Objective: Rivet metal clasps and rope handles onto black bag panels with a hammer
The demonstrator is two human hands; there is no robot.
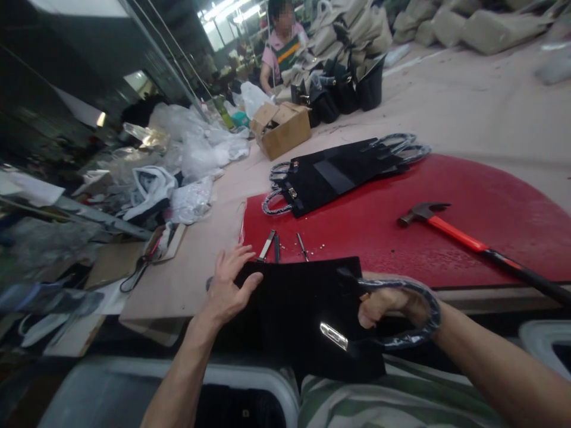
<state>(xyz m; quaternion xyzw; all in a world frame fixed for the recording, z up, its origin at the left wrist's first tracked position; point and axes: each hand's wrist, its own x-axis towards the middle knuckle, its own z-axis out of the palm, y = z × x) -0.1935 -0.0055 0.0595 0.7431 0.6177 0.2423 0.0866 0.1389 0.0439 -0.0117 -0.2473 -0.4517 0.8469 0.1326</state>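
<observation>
A black bag panel (307, 315) with a shiny metal plate (333, 336) hangs tilted at the table's near edge, over my lap. My right hand (383, 304) reaches through its plastic-wrapped loop handle (430, 309) and grips the panel's right edge between thumb and fingers. At the upper left corner is my left hand (229, 285), its fingers spread and its thumb over the panel; whether it touches is unclear. Just beyond lie slim metal tools (267, 245) and a thin rod-like tool (302, 246). To the right rests a claw hammer (464, 233) with an orange-and-black handle.
A red board (491, 196) covers part of the table, bearing a stack of similar black panels (334, 175). Farther back are an open cardboard box (285, 132), black bags (325, 104) and a person (281, 50). Plastic bags (187, 142) are heaped left; a grey bin (250, 374) stands below.
</observation>
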